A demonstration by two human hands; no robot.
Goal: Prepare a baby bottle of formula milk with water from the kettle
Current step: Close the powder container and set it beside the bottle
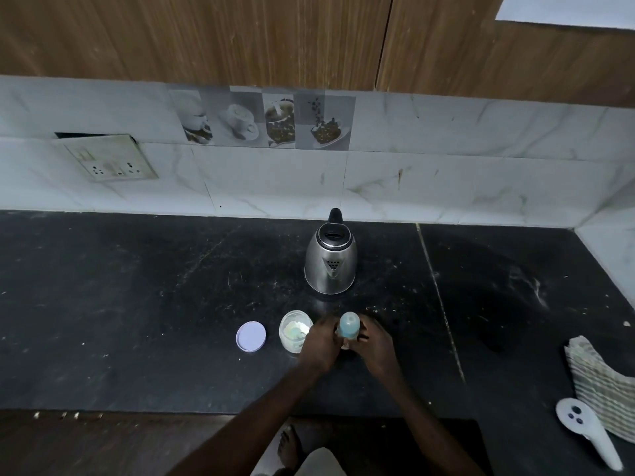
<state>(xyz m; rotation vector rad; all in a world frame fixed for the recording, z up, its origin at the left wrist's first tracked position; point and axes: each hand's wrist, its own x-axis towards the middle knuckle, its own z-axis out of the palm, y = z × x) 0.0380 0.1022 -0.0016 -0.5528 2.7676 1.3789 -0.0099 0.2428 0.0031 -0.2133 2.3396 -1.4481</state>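
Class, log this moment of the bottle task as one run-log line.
left hand: on baby bottle | right hand: on bottle | formula jar: open | lid: on counter | kettle: behind, untouched

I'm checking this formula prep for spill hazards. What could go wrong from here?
The open formula jar sits right beside the left hand, so an elbow or wrist move could tip it. Both hands grip the baby bottle; a loosely seated top might leak. The kettle spout faces the hands, so a careless reach could bump it.
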